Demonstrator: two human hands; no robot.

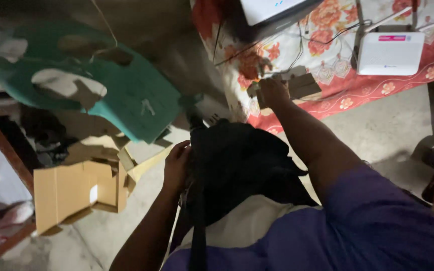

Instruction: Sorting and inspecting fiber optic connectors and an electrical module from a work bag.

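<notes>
Closest to us, we are holding a black bag (242,165) against our lap, and our left hand (177,165) is pressing on its left edge with the fingers curled over the fabric, closed on the bag rather than spread. A dark strap (198,236) is hanging straight down from that edge toward our body. Just beyond the bag, our right arm is stretching forward and slightly left across it, in a purple sleeve (377,221), and our right hand (272,93) is reaching the edge of the bed covered by a red floral cloth (342,75). There the hand is resting on a small stack of brown cardboard pieces (302,85); whether the fingers are clamped around them or only laid on top we cannot tell, as the picture is blurred. The stack is lying up and to the right of the bag, its long side running roughly along the bed edge, so the right hand is by far the nearer one. Off to the left, cardboard boxes (76,190) and a green plastic chair (136,95) are sitting on the floor. Farther back a white box-shaped device (390,52) is lying on the cloth.
</notes>
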